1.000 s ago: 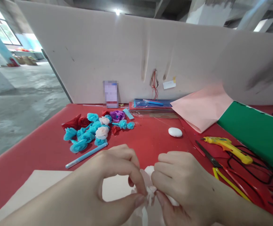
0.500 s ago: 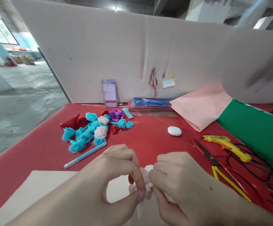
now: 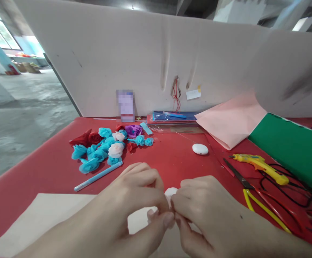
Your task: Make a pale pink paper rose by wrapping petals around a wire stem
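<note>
Both hands meet low in the middle of the head view, over a pale sheet on the red table. My left hand pinches a small piece of pale pink tissue paper between thumb and fingers. My right hand pinches the same piece from the other side, fingertips touching the left hand's. Most of the paper is hidden by the fingers.
A heap of blue, red, white and purple paper flowers and a blue pen lie to the left. A white oval object, yellow glue gun, scissors, pink paper and green paper are on the right.
My hands have closed tighter together on the pink paper, so less of it shows. The view has shifted slightly; the things on the table have not moved.
</note>
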### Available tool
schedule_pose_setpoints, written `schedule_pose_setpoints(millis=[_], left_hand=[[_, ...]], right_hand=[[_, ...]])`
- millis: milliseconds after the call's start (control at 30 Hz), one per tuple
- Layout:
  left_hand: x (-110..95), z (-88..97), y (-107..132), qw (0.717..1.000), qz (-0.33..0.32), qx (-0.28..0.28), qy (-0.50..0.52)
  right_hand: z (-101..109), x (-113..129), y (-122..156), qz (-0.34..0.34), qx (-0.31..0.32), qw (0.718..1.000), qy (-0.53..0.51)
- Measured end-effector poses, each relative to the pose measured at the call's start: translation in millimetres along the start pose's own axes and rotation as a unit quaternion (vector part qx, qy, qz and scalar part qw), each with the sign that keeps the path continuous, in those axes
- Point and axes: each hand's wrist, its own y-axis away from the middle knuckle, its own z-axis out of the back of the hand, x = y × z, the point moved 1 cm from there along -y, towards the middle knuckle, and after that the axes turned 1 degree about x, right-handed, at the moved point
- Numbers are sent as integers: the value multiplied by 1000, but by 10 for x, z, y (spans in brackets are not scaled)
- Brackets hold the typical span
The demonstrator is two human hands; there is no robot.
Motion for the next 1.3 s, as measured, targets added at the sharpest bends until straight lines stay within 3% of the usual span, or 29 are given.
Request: schedule_pose_setpoints(millis=[133,367,533,700,767,900,1033,1167,1300], left_hand=[[-14,40,-28,997,19,8,79],[75,163,-72,977,-13,-28,210],[86,153,-134,959,-56,56,272],[59,142,-172,931,-85,66,348],[52,135,-170,931,-81,57,352],[26,124,-174,924,-75,70,369],[7,120,-192,925,-89,72,363],[10,112,-182,926,-96,39,364],[-2,104,-137,921,-127,66,361]], right_hand=[[10,-6,-16,-2,-14,1000,-20],[-5,-93,-30,138,-109,984,27],[-51,-154,-25,235,-166,958,19],[-45,-115,-27,225,-187,956,12],[-45,-100,-20,194,-187,963,0],[-79,-89,0,210,-176,962,-5],[-117,-103,16,180,-177,968,-18],[-120,-118,9,194,-163,967,-25],[-107,-136,-29,213,-145,966,-22]])
